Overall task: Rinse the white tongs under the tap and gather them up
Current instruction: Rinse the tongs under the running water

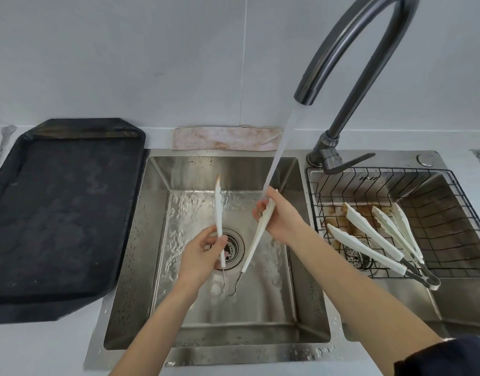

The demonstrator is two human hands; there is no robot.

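Two white tongs are held over the left basin point(152, 240) of a steel double sink. One pair of tongs point(219, 213) is gripped near its lower end by the left hand point(203, 256), fingers closed around it; it stands nearly upright above the drain point(233, 246), with a discoloured tip at the top and a wire hook hanging below the hand. A second pair of tongs point(257, 234) is grasped at its upper part by the right hand point(279, 218), fingers wrapped about it; it slants down and leftward toward the drain, its wire loop hanging just right of the first pair's hook. The water stream point(280, 153) from the tap point(369, 36) is seen falling onto the top of the right hand and the upper end of this second pair. Water is spread over the floor of the left basin.

To the right of the left basin, a black wire basket point(456, 202) is set in the second basin, and further white tongs point(369, 237) are lying in it, handles toward the near edge. Brown staining is visible beneath them.

To the left of the left basin, a black tray point(59, 213) is resting on the table point(43, 354). Behind the left basin, a stained cloth point(225, 138) is laid along the wall. A dark sleeve point(447, 359) is visible on the right arm.
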